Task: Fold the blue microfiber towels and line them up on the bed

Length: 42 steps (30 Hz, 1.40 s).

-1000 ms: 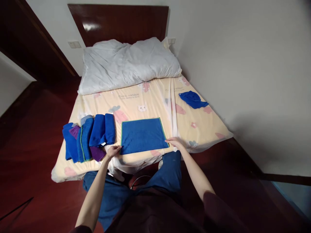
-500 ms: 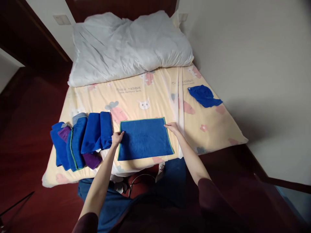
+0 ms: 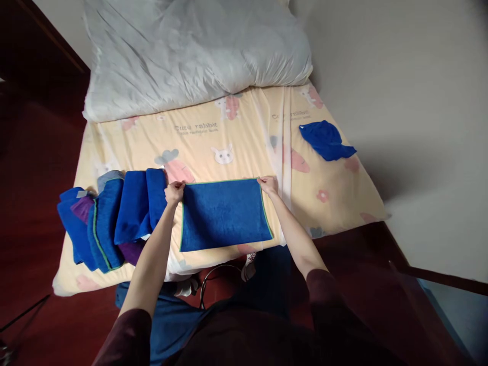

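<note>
A blue towel (image 3: 224, 216) with green edging lies spread as a rectangle near the front edge of the bed. My left hand (image 3: 175, 192) pinches its far left corner, and my right hand (image 3: 268, 185) pinches its far right corner. The towel's far edge runs taut between the two hands. Just left of my left hand is a row of folded blue towels (image 3: 131, 206), with purple cloth (image 3: 130, 251) showing beneath them and a grey piece (image 3: 109, 177) at the back.
A crumpled blue cloth (image 3: 328, 141) lies on the right side of the bed. The bed sheet (image 3: 229, 132) has rabbit and carrot prints. A big white quilt (image 3: 198, 51) covers the far end. A wall (image 3: 412, 101) stands at the right.
Both hands have moved to the towel's far corners, the left one up along its side edge. The camera has tilted down and closer to the bed.
</note>
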Each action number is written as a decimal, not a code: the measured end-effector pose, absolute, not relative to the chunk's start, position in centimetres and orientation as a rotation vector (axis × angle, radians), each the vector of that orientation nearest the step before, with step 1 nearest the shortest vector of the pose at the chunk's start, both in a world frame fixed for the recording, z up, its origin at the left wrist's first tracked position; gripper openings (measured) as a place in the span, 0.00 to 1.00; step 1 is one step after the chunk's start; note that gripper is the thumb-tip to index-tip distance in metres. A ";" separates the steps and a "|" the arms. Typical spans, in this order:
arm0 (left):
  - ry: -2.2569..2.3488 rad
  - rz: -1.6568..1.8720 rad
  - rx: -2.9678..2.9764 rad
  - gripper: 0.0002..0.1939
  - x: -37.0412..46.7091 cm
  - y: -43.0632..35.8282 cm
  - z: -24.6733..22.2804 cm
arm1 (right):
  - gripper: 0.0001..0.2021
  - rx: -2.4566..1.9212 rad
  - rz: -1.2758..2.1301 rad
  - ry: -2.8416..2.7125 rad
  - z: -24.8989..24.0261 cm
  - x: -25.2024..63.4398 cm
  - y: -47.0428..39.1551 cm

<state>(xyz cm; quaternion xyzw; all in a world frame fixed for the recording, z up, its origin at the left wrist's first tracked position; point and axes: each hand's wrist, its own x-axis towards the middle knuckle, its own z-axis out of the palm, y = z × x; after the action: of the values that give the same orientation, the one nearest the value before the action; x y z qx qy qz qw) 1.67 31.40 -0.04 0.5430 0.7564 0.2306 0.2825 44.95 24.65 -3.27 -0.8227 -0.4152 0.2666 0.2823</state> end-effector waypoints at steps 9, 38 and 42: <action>1.954 0.693 1.911 0.22 5.3 26.0 1.6 | 0.20 -2.139 0.369 -1.423 0.1 39.9 21.8; 1.567 0.431 2.398 0.34 10.1 18.6 -1.1 | 0.31 -2.014 0.198 -2.087 -0.9 30.5 16.5; 1.444 0.348 2.425 0.32 12.9 13.8 -2.3 | 0.29 -1.861 0.389 -2.196 -1.9 25.3 12.4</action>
<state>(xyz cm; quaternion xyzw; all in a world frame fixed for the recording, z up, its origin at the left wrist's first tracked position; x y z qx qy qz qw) 12.92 13.82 -2.31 0.8434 0.5022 0.1209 0.1482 25.31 12.35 -1.88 -0.6363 -0.7507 0.1328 0.1183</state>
